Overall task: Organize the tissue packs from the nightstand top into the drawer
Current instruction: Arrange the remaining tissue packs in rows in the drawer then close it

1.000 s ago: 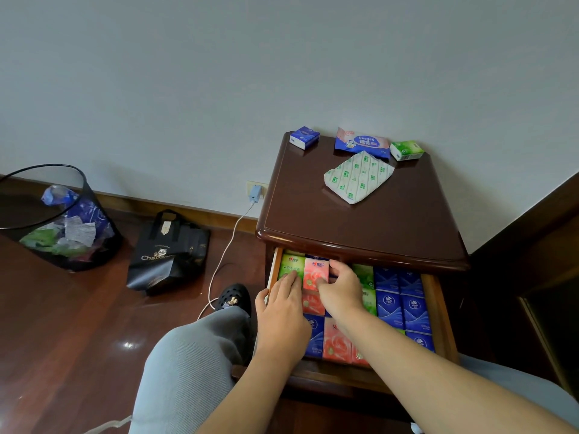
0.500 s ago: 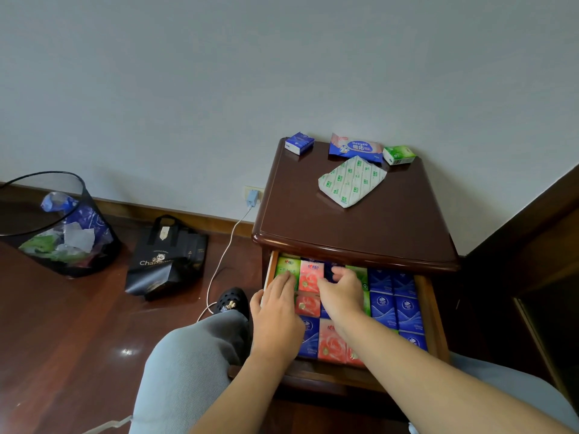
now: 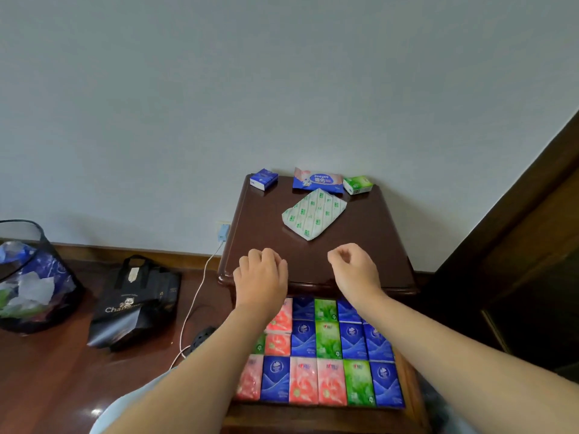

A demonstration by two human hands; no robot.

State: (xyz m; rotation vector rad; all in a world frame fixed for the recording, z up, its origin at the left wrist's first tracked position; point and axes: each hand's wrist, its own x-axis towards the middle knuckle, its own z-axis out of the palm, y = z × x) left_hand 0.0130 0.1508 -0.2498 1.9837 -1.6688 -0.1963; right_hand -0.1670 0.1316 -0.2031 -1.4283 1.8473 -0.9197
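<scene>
On the nightstand, a blue wipes pack reads "Beeyeo"

Both hands are now out of the drawer. The left hand and right hand hover, holding nothing, over the nightstand's near edge.

We hold both forearms stretched forward, our left hand and right hand side by side, backs up, fingers loosely curled, gripping nothing
</scene>
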